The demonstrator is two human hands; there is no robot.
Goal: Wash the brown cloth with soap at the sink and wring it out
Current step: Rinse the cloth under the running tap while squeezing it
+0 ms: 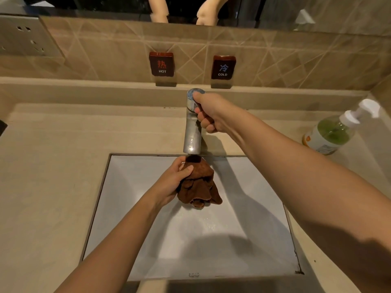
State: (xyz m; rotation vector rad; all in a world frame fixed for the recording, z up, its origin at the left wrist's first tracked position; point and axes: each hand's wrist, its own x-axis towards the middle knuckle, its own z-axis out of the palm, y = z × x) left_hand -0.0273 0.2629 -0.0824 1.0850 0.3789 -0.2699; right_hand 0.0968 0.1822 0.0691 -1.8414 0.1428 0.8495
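A crumpled brown cloth [198,183] hangs over the white sink basin [243,240], directly below the spout of the chrome faucet [192,132]. My left hand [172,182] grips the cloth from its left side, thumb across its top. My right hand [208,113] is wrapped around the faucet's handle at the top, thumb pressing on its cap. The cloth's upper tip looks darker and wet just under the spout. A pump bottle of green soap [332,132] stands on the counter at the right.
Beige stone counter [53,166] surrounds the sink. HOT [161,64] and COLD [223,67] signs sit on the tiled backsplash behind the faucet. A wall socket plate [23,37] is at the far left. A mirror above reflects my forearms.
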